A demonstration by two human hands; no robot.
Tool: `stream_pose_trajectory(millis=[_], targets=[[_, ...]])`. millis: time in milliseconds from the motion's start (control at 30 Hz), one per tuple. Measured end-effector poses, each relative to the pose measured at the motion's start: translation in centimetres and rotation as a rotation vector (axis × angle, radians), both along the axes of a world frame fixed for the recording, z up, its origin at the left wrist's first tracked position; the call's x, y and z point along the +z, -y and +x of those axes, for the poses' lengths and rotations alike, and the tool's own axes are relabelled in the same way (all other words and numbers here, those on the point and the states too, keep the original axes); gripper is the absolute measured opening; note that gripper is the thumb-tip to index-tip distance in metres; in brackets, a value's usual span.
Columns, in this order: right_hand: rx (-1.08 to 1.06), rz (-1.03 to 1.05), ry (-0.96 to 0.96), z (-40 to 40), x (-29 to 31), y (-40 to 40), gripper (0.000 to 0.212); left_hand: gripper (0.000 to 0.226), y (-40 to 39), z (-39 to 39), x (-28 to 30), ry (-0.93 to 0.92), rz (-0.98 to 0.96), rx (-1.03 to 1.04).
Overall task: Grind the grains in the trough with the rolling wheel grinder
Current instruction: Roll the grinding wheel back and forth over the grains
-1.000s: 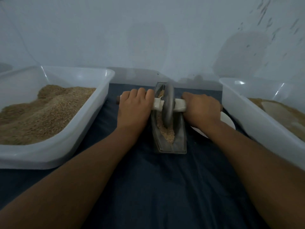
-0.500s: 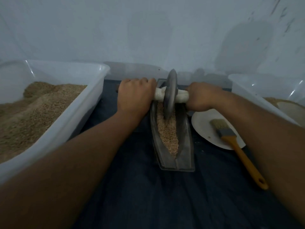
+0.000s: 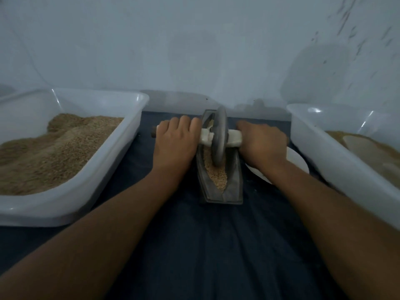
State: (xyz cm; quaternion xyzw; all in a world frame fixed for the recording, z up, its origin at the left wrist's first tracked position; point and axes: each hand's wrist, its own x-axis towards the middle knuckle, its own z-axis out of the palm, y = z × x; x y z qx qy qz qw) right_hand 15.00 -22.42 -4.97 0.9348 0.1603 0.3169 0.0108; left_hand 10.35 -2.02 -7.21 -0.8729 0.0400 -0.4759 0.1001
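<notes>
Both hands' grip on wheel grinder (image 3: 219,137) axle, dark cloth (image 3: 216,245), pale wall (image 3: 194,44)

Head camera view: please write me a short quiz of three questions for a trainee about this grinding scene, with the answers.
1. True or false: both hands hold the axle of the wheel.
2. Which tub holds more grain: A. left tub, B. right tub?
3. Fill in: the wheel stands in the ____.

Key
1. True: left hand and right hand grip it, one each side.
2. A
3. trough, with grain in it.
</notes>
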Motion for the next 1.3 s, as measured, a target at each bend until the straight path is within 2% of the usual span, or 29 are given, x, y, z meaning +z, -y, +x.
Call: stream_pose_trajectory(millis=[67, 233, 500, 733, 900, 1133, 1300], targets=[[-0.01, 0.015, 0.094, -1.5, -0.3, -0.1, 0.024, 0.008, 0.1, -0.8, -0.3, 0.006, -0.001, -0.006], [-0.017, 0.042, 0.093, -3.7, -0.9, 0.0, 0.006, 0.01, 0.1, -2.7, -0.6, -0.048, -0.033, -0.053], [0.018, 0.082, 0.183, -5.1, -1.1, 0.2, 0.008, 0.018, 0.0, -3.5, -1.2, -0.043, -0.046, -0.071], [0.003, -0.007, 0.069, -1.6, -0.4, 0.2, 0.016, 0.01, -0.1, -1.1, -0.7, -0.046, -0.028, -0.005], [-0.004, -0.063, -0.14, 1.6, 0.8, 0.1, 0.011, 0.007, -0.3, 1.2, 0.3, -0.077, -0.003, 0.024], [0.0, -0.178, -0.388, 5.1, 3.1, -0.5, 0.023, 0.008, -0.6, 4.2, 1.3, -0.166, -0.002, 0.041], [0.025, -0.171, -0.555, 6.4, 4.1, -0.7, 0.027, 0.014, -0.7, 5.1, 2.0, -0.177, -0.009, 0.049]])
